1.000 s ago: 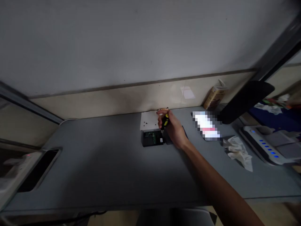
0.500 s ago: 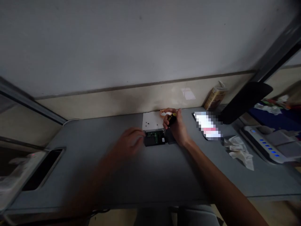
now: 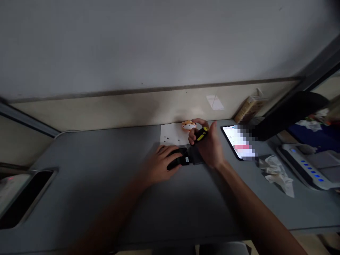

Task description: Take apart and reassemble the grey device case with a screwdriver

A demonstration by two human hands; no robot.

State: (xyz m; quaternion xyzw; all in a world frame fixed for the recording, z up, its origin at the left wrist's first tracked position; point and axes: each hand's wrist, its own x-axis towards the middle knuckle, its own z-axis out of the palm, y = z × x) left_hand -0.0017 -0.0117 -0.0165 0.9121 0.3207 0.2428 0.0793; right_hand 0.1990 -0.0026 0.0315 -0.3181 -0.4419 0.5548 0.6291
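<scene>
A small black device (image 3: 181, 158) with an opened case lies on the grey desk (image 3: 106, 184) near the back wall. My left hand (image 3: 160, 166) rests on its left part, fingers laid over it. My right hand (image 3: 208, 145) hovers just right of the device, closed round a black and yellow screwdriver (image 3: 202, 134). Behind the device lies a white sheet of paper (image 3: 171, 134) with several tiny dark screws on it. A small orange animal figure (image 3: 188, 125) sits at the paper's right corner.
A lit phone (image 3: 239, 142) lies right of my right hand, with crumpled tissue (image 3: 276, 170) beyond it. A grey machine with blue lights (image 3: 305, 166) stands at the far right. A carton (image 3: 248, 108) leans on the wall. Another device (image 3: 18, 194) sits at the left edge.
My left hand came in from the left and settled on the black device. My right hand shifted a little right and turned, still holding the screwdriver.
</scene>
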